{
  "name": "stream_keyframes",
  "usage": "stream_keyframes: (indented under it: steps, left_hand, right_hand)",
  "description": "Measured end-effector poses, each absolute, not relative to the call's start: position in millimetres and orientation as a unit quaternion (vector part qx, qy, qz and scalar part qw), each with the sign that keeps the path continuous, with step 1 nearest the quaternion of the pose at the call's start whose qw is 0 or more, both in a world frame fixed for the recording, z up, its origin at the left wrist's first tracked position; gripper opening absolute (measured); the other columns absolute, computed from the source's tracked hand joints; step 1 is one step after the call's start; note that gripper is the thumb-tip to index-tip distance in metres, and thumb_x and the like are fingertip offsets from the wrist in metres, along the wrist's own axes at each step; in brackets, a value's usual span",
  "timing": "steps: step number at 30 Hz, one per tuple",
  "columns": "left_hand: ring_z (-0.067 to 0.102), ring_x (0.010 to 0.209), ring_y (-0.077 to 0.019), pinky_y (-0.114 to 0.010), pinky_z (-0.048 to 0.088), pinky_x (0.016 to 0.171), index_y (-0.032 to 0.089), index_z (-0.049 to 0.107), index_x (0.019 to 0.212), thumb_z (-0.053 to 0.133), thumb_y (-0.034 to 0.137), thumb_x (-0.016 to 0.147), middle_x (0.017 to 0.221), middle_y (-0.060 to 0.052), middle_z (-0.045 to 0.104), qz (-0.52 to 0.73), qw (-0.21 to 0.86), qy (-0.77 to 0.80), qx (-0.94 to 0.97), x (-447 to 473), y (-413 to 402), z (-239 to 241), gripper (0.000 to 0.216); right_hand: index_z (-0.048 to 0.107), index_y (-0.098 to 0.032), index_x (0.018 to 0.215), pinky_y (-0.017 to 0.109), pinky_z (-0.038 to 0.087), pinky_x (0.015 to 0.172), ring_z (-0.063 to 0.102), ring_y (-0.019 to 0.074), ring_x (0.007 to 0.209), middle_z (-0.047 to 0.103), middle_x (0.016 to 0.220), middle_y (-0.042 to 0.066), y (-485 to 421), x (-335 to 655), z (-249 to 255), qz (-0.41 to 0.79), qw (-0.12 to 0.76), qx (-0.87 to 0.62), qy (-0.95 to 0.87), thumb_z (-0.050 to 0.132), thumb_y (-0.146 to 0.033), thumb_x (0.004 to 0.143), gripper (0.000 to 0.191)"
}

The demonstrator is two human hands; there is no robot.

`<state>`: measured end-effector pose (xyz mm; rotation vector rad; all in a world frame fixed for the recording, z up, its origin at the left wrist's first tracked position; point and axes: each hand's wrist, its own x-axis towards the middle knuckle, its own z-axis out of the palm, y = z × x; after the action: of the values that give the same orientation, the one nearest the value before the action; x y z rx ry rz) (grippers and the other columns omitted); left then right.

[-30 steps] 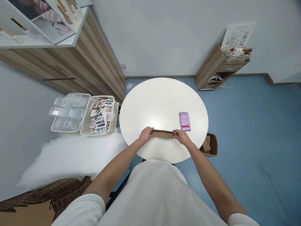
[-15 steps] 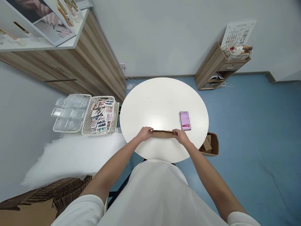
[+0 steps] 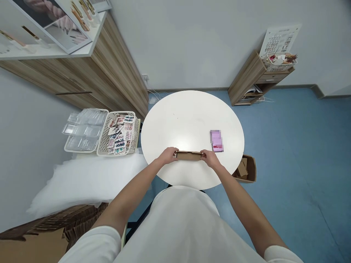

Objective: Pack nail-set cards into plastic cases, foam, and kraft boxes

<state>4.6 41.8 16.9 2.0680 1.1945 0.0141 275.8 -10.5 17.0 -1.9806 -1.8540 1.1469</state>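
Observation:
A small brown cardboard box [image 3: 188,156] lies across the near half of the white oval table [image 3: 189,113], long side toward me. My left hand [image 3: 169,155] grips its left end, fingers closed on the cardboard. At the opposite end my right hand [image 3: 210,158] pinches the box in the same way. Whether anything is inside the box cannot be made out. Just beyond my right hand lies a phone [image 3: 216,141] with a blurred pink-purple screen.
Left of the table stand a basket of patterned nail cards [image 3: 118,135] and a basket of clear plastic cases [image 3: 85,131]. White sheet material [image 3: 87,179] and folded brown cardboard [image 3: 33,244] lie nearer. A carton [image 3: 251,170] holding cardboard pieces sits on the floor at right.
The view has shifted very slightly. Both hands keep their hold on the box ends, and the box has tilted a little so that more of its inner face shows.

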Motion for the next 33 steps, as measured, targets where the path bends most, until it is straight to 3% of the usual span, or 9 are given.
stream_keyframes:
  steps: [4, 10, 16, 23, 27, 33]
  left_hand:
    - [0.058, 0.087, -0.0206, -0.03, 0.047, 0.07, 0.02, 0.052, 0.11, 0.067, 0.028, 0.065, 0.106, -0.007, 0.055, 0.002, 0.278, 0.442, 0.853, 3, 39, 14, 0.048]
    - [0.054, 0.098, -0.0226, -0.034, 0.045, 0.078, 0.02, 0.047, 0.116, 0.063, 0.032, 0.072, 0.115, -0.01, 0.053, 0.039, 0.207, 0.38, 0.901, -4, 38, 3, 0.048]
    - [0.053, 0.108, -0.0214, -0.033, 0.043, 0.087, 0.02, 0.043, 0.123, 0.057, 0.041, 0.076, 0.121, -0.009, 0.054, 0.059, 0.27, 0.348, 0.896, -9, 45, -5, 0.053]
    - [0.053, 0.109, -0.0214, -0.033, 0.041, 0.092, 0.022, 0.046, 0.122, 0.059, 0.045, 0.073, 0.121, -0.006, 0.055, 0.025, 0.358, 0.406, 0.841, -8, 48, -9, 0.055]
    - [0.049, 0.114, -0.02, -0.033, 0.039, 0.095, 0.022, 0.046, 0.121, 0.057, 0.044, 0.075, 0.126, -0.005, 0.051, 0.052, 0.358, 0.395, 0.845, -8, 45, -11, 0.053]
    - [0.054, 0.108, -0.0218, -0.034, 0.041, 0.093, 0.02, 0.051, 0.115, 0.059, 0.037, 0.074, 0.116, -0.006, 0.058, 0.037, 0.345, 0.416, 0.841, -5, 45, -7, 0.045]
  right_hand:
    - [0.056, -0.021, 0.105, 0.029, 0.05, 0.07, 0.061, 0.0154, 0.079, 0.059, 0.1, 0.006, -14, 281, 14, 0.367, 0.111, -0.644, -0.663, 0.056, -0.019, 0.073, 0.032]
    - [0.041, -0.025, 0.125, 0.04, 0.048, 0.084, 0.051, 0.0251, 0.11, 0.044, 0.13, 0.009, -26, 292, 5, 0.276, 0.086, -0.566, -0.772, 0.057, -0.033, 0.075, 0.053]
    - [0.036, -0.023, 0.129, 0.039, 0.05, 0.081, 0.056, 0.0234, 0.104, 0.05, 0.126, 0.008, -31, 290, -1, 0.253, 0.067, -0.554, -0.79, 0.042, -0.03, 0.084, 0.045]
    - [0.041, -0.022, 0.126, 0.041, 0.046, 0.087, 0.055, 0.0246, 0.106, 0.054, 0.121, 0.008, -19, 293, 6, 0.301, 0.056, -0.556, -0.773, 0.048, -0.031, 0.081, 0.046]
    - [0.04, -0.021, 0.126, 0.04, 0.046, 0.086, 0.055, 0.0249, 0.105, 0.053, 0.123, 0.009, -18, 291, 8, 0.304, 0.043, -0.566, -0.765, 0.047, -0.03, 0.081, 0.046]
    - [0.041, -0.019, 0.123, 0.039, 0.048, 0.08, 0.058, 0.0245, 0.098, 0.054, 0.12, 0.01, -18, 289, 11, 0.284, 0.023, -0.548, -0.787, 0.046, -0.028, 0.081, 0.044]
